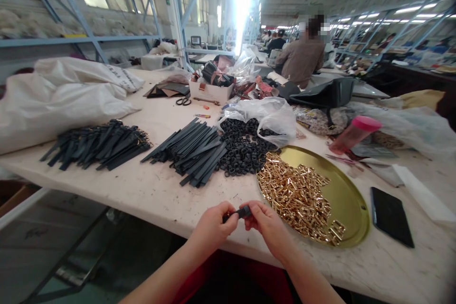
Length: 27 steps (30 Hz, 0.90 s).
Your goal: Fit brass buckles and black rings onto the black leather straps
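Note:
Close to the table's front edge, my left hand [215, 223] pinches a short dark strap [239, 212]. The fingers of my right hand [266, 222] close on the strap's other end, where a small dark loop seems to sit; fine detail is too small to tell. Beyond my hands lies a pile of flat dark straps [199, 149]. Beside it spreads a heap of small black loops [240, 152], partly under a clear plastic bag [274, 116]. Gold metal buckles [295, 194] cover much of a round gold tray [351, 213] to the right. Straps with gold-coloured ends [99, 145] are piled at the left.
A black phone [392, 216] lies right of the tray, with a pink-lidded bottle [356, 133] behind it. White sacks [64, 99] rest at the left. Scissors [184, 100] and a filled white box [210, 91] are farther back. A person [302, 59] sits beyond the table.

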Motion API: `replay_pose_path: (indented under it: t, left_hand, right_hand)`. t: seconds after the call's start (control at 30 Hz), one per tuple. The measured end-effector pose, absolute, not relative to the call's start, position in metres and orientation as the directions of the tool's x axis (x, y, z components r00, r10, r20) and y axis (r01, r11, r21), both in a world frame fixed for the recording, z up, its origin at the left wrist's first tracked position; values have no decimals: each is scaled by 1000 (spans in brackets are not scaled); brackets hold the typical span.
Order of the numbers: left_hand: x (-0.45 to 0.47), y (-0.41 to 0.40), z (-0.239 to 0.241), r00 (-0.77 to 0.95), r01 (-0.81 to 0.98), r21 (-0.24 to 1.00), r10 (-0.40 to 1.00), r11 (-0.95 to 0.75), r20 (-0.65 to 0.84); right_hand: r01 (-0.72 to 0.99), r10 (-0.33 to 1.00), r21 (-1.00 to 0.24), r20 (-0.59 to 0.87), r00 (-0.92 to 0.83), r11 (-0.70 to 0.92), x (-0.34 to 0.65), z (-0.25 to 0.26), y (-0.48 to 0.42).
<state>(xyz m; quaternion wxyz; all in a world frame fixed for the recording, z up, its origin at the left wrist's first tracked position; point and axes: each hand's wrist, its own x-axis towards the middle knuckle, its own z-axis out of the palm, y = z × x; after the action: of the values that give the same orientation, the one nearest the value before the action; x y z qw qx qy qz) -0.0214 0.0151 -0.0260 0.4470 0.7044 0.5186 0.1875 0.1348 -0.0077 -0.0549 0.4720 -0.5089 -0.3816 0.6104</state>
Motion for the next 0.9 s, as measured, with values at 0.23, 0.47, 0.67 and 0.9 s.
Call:
replay_pose_path:
  t: [0.23, 0.47, 0.67, 0.9]
  left_hand:
    - [-17, 13, -28, 411, 559, 819, 901, -129, -138]
    - [-23, 8, -27, 485, 355, 935, 858, -15, -171]
    - [-25, 6, -28, 392, 369, 928, 898, 46, -201]
    - [-27, -2, -21, 327, 597, 801, 927, -54, -181]
  right_hand:
    - [-5, 975, -976, -215, -49, -216, 130, -53, -10]
    - [-104, 963, -972, -225, 150, -211, 129, -56, -13]
    - [-208, 980, -964, -184, 77, -164, 122, -51, -28]
    - [-457, 931, -813, -343, -123, -360, 121, -48, -40]
